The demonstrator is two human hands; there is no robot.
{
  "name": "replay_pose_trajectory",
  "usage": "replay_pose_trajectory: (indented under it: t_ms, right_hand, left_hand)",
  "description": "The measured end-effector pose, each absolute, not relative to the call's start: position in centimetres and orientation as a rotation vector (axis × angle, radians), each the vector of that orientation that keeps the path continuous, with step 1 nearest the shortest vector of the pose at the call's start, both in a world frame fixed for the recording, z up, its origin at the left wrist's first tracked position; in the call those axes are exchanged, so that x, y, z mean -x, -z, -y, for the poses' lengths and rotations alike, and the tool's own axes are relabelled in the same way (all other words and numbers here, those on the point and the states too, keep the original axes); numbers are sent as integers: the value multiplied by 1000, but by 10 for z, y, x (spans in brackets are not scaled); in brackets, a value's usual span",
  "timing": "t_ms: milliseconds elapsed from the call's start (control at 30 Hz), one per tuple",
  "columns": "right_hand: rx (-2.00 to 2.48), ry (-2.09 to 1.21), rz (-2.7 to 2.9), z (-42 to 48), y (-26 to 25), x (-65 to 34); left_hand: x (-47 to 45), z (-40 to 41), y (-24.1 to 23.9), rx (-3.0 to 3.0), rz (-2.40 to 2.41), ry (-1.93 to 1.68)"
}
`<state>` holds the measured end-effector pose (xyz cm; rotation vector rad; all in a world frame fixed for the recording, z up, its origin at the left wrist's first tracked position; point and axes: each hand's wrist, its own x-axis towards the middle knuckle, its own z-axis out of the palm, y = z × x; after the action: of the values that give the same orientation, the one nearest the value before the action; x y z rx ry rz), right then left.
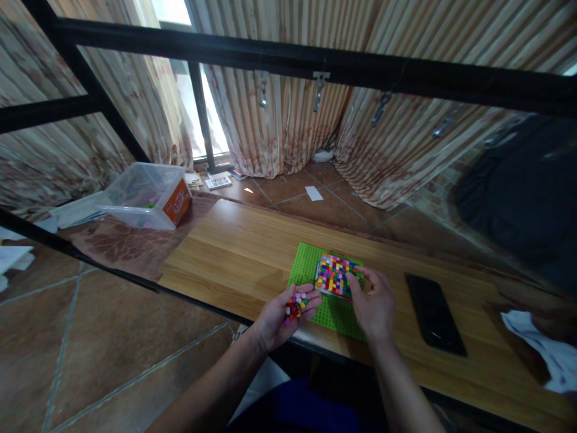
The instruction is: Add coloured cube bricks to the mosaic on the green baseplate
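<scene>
Sitting on the green baseplate (336, 319), toward its far side, is a block (332, 275) topped with small squares of many colours: red, yellow, pink, orange, blue, green, white. The right hand (373, 299) comes in over the baseplate's right side, thumb and fingers bent at the block's right end; whether they pinch a piece cannot be told. The left hand (274, 320) is at the baseplate's near left edge, palm up and fingers spread, cradling a small heap of loose pieces (296, 307) in similar colours.

Under the baseplate is a wooden table (225, 240). To the baseplate's right lies a black phone (435, 313), with crumpled paper (543, 349) farther right. Well to the baseplate's left, off the table, stands a clear bin (135, 192) with an orange label (177, 204) and a few coloured bits inside. Beyond the baseplate, a white sheet (314, 193) lies on the tiled floor (288, 187), before striped curtains (288, 126). A black bar (288, 53) with metal clips (320, 90) crosses above.
</scene>
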<state>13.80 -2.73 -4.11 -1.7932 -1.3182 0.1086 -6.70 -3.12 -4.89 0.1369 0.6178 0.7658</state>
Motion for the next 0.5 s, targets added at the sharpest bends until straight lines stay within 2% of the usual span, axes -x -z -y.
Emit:
replay_pose_trajectory:
  t_ms: [500]
  right_hand:
    - [1767,-441,1096,24,50,-137]
  left_hand:
    - [67,32,48,-140,-608,-774]
